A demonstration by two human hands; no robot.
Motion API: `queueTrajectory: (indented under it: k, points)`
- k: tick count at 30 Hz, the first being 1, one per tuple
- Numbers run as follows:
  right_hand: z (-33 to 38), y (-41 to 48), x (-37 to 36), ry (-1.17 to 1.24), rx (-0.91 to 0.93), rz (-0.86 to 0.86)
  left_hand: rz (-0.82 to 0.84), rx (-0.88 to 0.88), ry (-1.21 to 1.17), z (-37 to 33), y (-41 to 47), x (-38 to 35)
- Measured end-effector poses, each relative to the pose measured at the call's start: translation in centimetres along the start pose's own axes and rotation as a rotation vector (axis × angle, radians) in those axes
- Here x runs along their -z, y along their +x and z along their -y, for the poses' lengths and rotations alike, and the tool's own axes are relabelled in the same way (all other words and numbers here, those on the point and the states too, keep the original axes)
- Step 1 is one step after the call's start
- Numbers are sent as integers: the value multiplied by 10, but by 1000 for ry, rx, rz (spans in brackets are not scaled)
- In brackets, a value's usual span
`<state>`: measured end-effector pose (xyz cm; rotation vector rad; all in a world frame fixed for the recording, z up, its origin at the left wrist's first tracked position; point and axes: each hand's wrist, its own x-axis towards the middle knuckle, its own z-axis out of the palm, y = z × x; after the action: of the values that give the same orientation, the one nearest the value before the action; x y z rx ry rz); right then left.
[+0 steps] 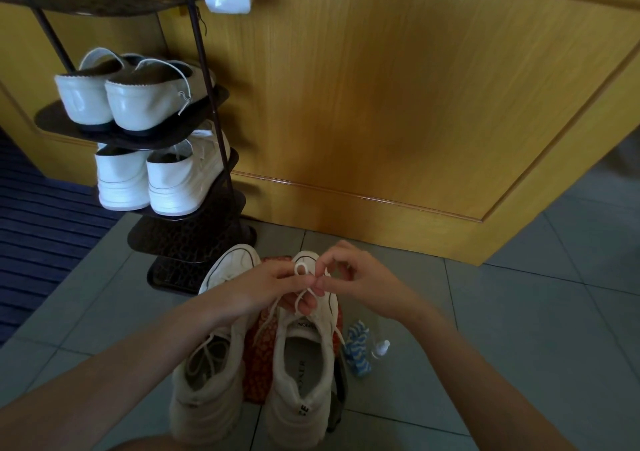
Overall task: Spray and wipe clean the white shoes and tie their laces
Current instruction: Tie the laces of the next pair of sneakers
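Two white sneakers stand side by side on an orange patterned mat (pixel 258 357) on the tiled floor, heels toward me. Over the right sneaker (pixel 301 364) both hands meet. My left hand (pixel 277 286) pinches a loop of its white lace (pixel 300 270). My right hand (pixel 349 277) pinches the lace beside that loop, fingers curled. The left sneaker (pixel 207 378) has loose laces lying across its opening. A blue-and-white cloth (pixel 358 350) and a small clear spray bottle (pixel 381 348) lie on the floor just right of the shoes.
A dark metal shoe rack (pixel 194 239) stands at the back left with two pairs of white shoes (pixel 138 104) on its shelves. A yellow wooden door (pixel 415 104) fills the background. A dark blue ribbed mat (pixel 41 215) lies at the left.
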<state>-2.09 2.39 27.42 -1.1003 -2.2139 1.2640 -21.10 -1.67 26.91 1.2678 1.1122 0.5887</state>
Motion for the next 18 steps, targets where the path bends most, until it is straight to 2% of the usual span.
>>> queueTrajectory:
  k: [6, 13, 16, 18]
  points:
    - [-14, -13, -8, 168, -44, -93, -44, 194, -332, 3, -6, 7]
    - [-17, -25, -33, 171, -7, -150, -111, 255, -342, 1, -1, 0]
    - [-21, -27, -34, 206, -49, -127, -171, 224, -302, 2, -3, -3]
    - [-23, -27, -34, 223, -109, -132, -208, 155, -188, 2, -5, -4]
